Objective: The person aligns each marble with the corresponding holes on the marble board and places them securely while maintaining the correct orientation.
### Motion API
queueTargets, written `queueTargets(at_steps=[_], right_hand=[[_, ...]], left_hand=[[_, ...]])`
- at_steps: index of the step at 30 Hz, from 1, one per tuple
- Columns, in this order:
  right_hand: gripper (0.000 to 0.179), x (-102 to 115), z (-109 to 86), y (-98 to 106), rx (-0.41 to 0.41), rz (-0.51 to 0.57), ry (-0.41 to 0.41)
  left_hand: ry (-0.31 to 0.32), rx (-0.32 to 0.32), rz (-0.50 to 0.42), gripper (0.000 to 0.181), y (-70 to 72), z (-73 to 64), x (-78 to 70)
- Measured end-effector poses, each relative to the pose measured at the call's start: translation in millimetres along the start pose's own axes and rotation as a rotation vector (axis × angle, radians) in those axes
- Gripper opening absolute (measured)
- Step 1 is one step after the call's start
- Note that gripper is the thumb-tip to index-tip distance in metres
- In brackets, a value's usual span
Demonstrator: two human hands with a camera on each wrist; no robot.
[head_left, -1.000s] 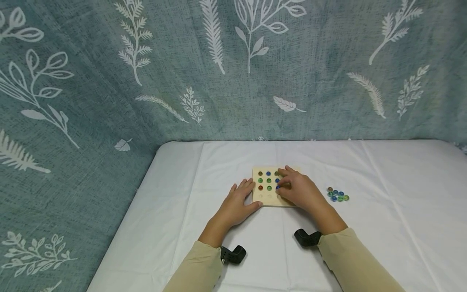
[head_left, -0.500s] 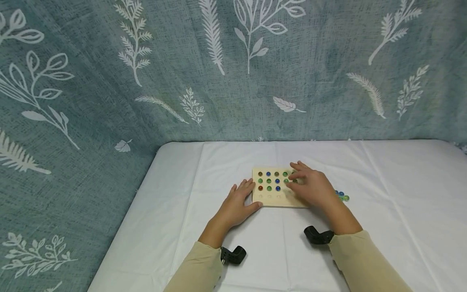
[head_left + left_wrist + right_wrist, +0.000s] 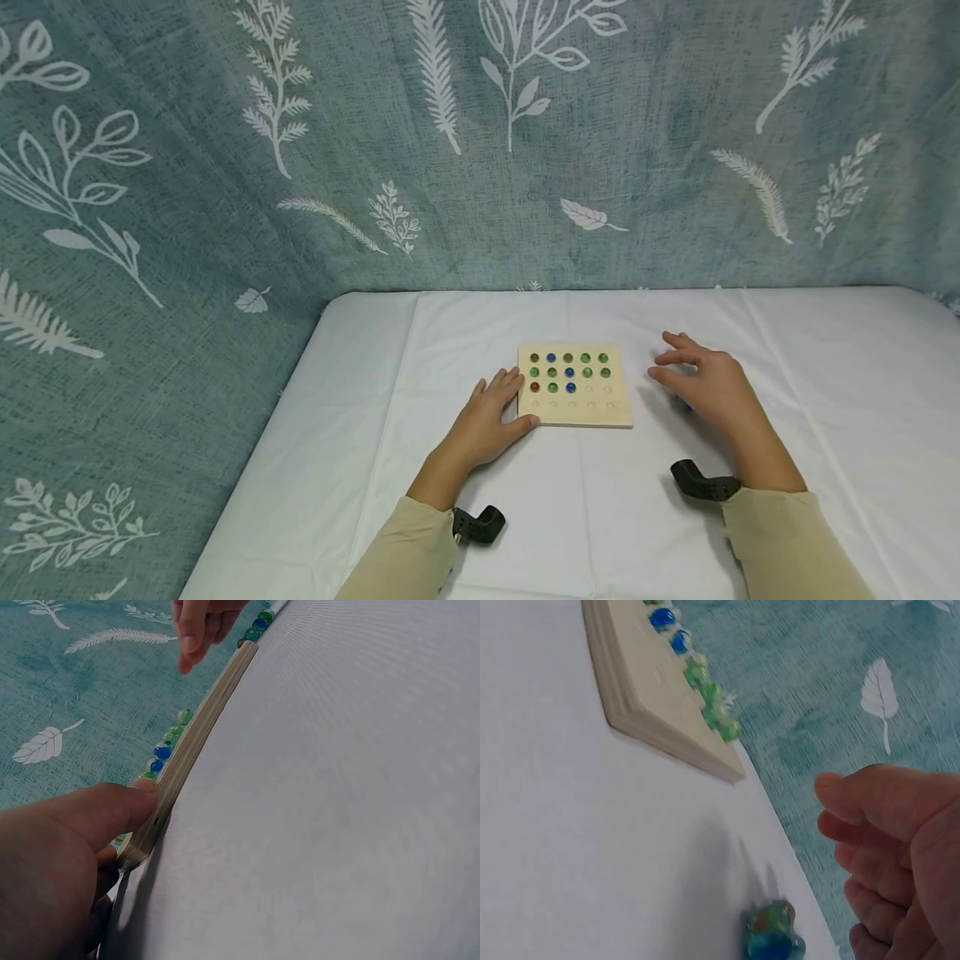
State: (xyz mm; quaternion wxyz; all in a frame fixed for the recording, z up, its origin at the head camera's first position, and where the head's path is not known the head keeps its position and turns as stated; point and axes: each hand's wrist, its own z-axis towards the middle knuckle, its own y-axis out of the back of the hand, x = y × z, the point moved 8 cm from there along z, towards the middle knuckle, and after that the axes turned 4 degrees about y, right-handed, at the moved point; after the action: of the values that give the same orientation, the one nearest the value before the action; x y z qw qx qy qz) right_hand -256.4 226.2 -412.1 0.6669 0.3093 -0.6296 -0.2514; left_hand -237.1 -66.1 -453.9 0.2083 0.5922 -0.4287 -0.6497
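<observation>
A pale wooden board [image 3: 622, 413] with rows of round hollows lies on the white cloth. Green, blue and amber marbles [image 3: 570, 372] fill its back two rows and part of the third. At the board's front left corner rests my left hand [image 3: 487, 417], fingers fairly straight along the left edge and thumb against the front edge. My right hand [image 3: 708, 387] is right of the board, over the loose marbles [image 3: 771, 930], which it mostly hides in the head view. Its fingers are loosely bent, with nothing visible between thumb and index in the right wrist view.
A white cloth [image 3: 300, 500] covers the table, and a teal leaf-print curtain [image 3: 480, 217] hangs behind and to the left. Black wrist cameras [image 3: 480, 524] sit at both sleeve cuffs.
The right hand has moved right, off the board to above the loose marbles. The board's right side, with green marbles in its back two rows, shows now. The left hand has stayed put.
</observation>
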Motion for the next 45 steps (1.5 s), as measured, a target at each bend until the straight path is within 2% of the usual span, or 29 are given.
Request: queueTargets(at_steps=[9, 15, 26, 45], right_hand=[[0.055, -29, -1.5, 17, 0.005, -0.001, -0.104], [0.054, -40, -0.9, 15, 0.043, -0.043, -0.122], [0.054, -40, -2.4, 8, 0.073, -0.039, -0.158], [0.049, -44, -4.7, 5, 0.078, -0.088, -0.123]], left_hand=[[-0.001, -0.010, -0.008, 0.073, 4.2, -1.5, 0.5], [-0.005, -0.013, -0.002, 0.074, 5.1, -1.7, 1.1], [-0.010, -0.013, -0.012, 0.072, 6.3, -2.5, -0.5], [-0.022, -0.017, -0.014, 0.073, 0.8, -0.6, -1.2]])
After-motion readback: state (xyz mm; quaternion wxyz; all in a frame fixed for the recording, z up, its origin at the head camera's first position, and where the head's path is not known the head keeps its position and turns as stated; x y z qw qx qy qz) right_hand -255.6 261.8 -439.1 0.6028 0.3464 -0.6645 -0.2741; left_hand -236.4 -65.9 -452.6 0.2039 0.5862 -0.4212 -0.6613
